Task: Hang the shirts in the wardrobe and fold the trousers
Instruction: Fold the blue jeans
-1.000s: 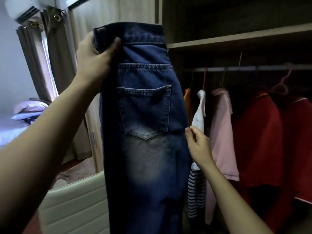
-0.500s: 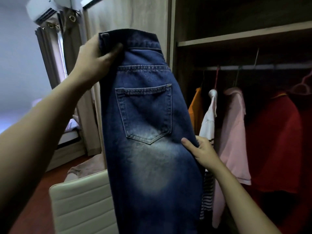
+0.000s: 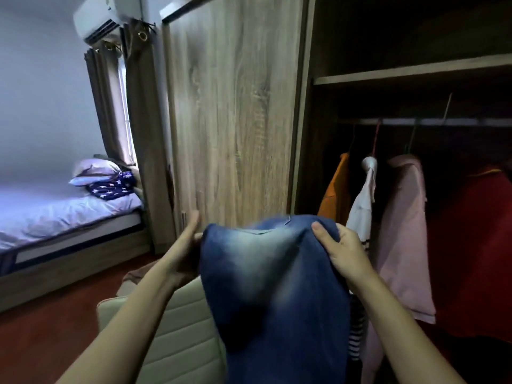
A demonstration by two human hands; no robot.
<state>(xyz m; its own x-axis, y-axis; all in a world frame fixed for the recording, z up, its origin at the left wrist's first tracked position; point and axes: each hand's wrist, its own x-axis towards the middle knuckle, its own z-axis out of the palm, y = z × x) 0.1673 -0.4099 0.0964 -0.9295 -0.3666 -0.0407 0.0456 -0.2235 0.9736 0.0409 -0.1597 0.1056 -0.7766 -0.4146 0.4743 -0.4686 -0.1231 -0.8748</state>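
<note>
Lower centre: jeans [image 3: 274,286] are now lowered from high hold and bunched (fold begins, I judge). Right hand [image 3: 343,253] grips right edge, thumb on top. Left hand [image 3: 185,253] holds left edge, fingers hidden. Far right: shirts [image 3: 401,231] hang in wardrobe.

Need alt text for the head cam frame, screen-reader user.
A person's left hand and right hand grip the top of a hanging pair of blue jeans, one at each side, in front of a cream chair. Behind is an open wardrobe with shirts on a rail; a bed is at far left.
</note>
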